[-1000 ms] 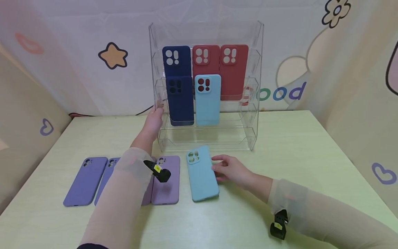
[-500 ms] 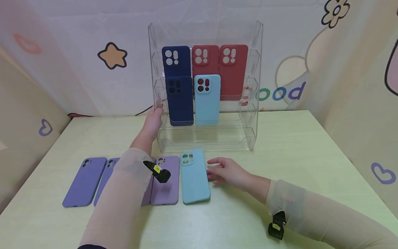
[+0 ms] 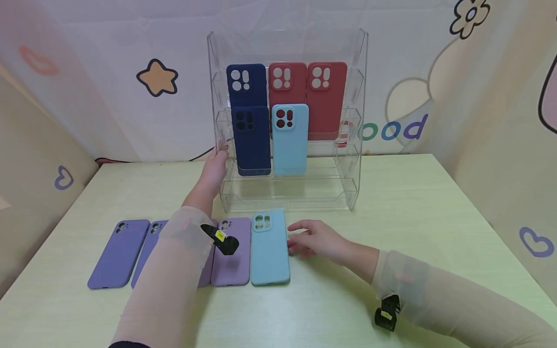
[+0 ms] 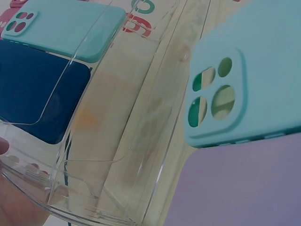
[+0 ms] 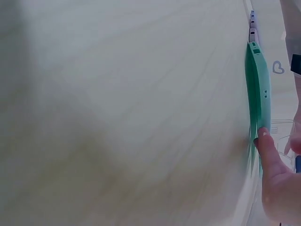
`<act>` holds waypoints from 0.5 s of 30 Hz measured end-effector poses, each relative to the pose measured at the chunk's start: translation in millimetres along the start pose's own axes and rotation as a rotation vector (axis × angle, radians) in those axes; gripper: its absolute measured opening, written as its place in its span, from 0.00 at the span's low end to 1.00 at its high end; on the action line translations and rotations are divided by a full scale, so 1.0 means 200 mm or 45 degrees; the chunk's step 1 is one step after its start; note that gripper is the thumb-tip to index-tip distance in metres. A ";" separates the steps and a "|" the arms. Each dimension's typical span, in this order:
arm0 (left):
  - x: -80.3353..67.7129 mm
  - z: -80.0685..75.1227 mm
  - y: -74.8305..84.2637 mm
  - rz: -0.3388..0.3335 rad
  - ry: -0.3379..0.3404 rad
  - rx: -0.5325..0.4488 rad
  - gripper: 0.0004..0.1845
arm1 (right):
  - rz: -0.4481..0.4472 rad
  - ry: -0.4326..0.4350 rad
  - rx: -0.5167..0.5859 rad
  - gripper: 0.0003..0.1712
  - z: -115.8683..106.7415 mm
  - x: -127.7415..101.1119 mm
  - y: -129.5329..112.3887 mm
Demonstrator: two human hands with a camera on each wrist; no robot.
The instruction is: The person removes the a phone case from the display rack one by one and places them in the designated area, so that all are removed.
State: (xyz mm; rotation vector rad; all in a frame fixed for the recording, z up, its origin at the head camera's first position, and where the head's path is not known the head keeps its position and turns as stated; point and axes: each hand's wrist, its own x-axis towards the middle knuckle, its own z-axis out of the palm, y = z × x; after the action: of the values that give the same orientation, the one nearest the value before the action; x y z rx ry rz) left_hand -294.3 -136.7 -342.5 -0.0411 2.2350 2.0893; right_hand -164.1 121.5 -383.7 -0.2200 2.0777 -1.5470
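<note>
Far left on the table (image 3: 391, 203): a purple case (image 3: 118, 253) lying flat, camera hole away from the person. A second purple case (image 3: 150, 246) sits next to it, mostly hidden under the left forearm. A third, lilac case (image 3: 237, 263) lies right of that arm, so the row reads as a sorted line, backs up.

Left hand (image 3: 215, 166) reaches forward to the left wall of the clear rack (image 3: 287, 193). Fingers look curled on that edge, probably bracing the rack so it doesn't slide; the left wrist view shows only a fingertip against the acrylic, so I can't tell the grip for sure.

Teal case (image 3: 270, 247) lies flat on the table, long side touching the lilac case, directly in front of the rack. It lines up with the row, as if squared against its neighbour.

Right hand (image 3: 315, 238) sits just right of it, fingers straight and relaxed, fingertips (image 5: 261, 137) touching the teal case's right edge. A push contact, not a hold.

In the rack, standing upright: two navy cases (image 3: 251, 140) at left, one light blue case (image 3: 290, 140) in the middle tier, two red cases (image 3: 327, 96) on top. The bottom tier holds nothing.
</note>
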 end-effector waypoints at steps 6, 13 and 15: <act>0.00 0.00 0.00 0.013 0.006 0.004 0.31 | -0.004 0.007 -0.025 0.20 -0.01 -0.01 -0.02; -0.05 0.01 0.06 -0.034 -0.008 -0.004 0.31 | -0.053 0.007 -0.042 0.20 -0.03 -0.01 -0.06; -0.08 0.02 0.08 -0.039 -0.014 -0.011 0.31 | -0.081 0.020 -0.042 0.20 -0.05 -0.01 -0.08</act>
State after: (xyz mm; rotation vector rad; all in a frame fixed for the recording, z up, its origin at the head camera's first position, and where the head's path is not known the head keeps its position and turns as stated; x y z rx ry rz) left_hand -279.8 -132.9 -325.0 -0.0645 2.2054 2.0783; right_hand -170.7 124.9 -365.5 -0.2893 2.1288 -1.5568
